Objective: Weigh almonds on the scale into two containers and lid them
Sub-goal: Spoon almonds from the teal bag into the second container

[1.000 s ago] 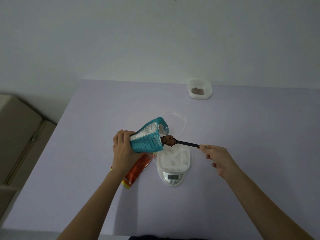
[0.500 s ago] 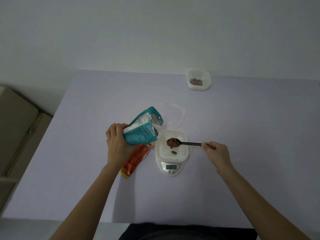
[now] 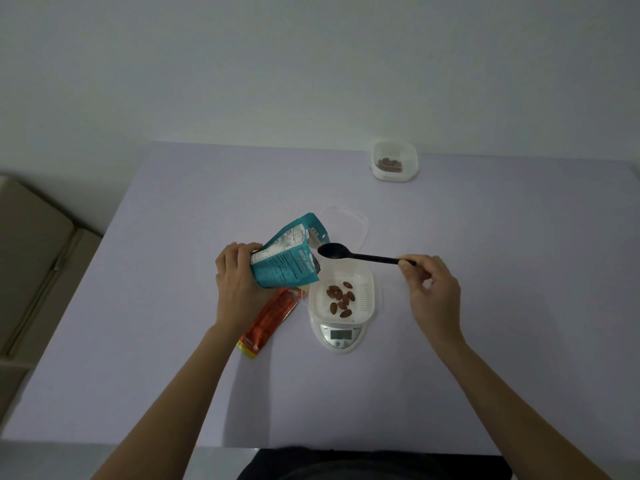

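Reaching in from the near edge, the 2 forearms angle toward the middle of the counter. The left hand has its grip wrapped round the lower part of a teal pouch, fingers curled behind it, with the open top tilted toward the spoon. The right hand pinches the end of a black spoon between thumb and forefinger, its other fingers loosely bent. The spoon lies level, its bowl at the pouch mouth and looking empty.

Below the handle, a white container sits on the scale near the counter's middle, with a small scatter of almonds on its bottom.

White print covers the pouch but is too small to read, and the scale's display digits are illegible. An orange packet lies partly hidden under the pouch and left hand. A clear lid lies flat just behind the scale, its left part covered by the pouch. The far container, with almonds inside, stands at the far edge; I cannot tell whether it is lidded.
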